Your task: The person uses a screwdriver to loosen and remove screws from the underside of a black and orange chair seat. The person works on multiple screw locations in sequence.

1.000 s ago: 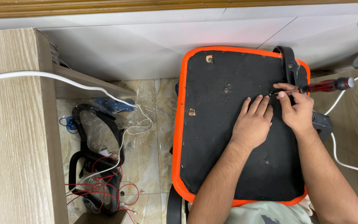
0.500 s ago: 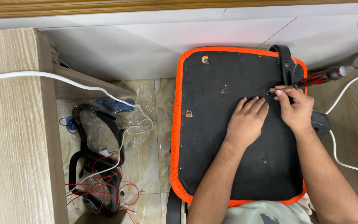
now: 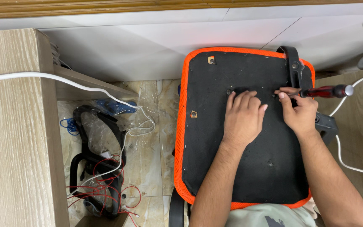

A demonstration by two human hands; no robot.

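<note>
An upturned chair seat (image 3: 215,168), black underneath with an orange mesh rim, lies in front of me. My left hand (image 3: 242,117) rests flat on the black underside, fingers spread toward a small screw hole. My right hand (image 3: 300,111) grips a screwdriver (image 3: 324,91) with a red and black handle, its shaft lying nearly level and its tip held at a hole near the seat's right side. A black armrest bracket (image 3: 293,63) stands at the seat's upper right corner.
A wooden panel (image 3: 13,134) fills the left. On the marble floor lie a black plastic chair part (image 3: 93,164), red wires (image 3: 106,193) and a white cable (image 3: 64,80). Another white cable (image 3: 345,159) runs along the right.
My left hand slid up and left across the underside. The screwdriver handle dropped from an upward tilt to nearly level, with its tip staying at the hole.
</note>
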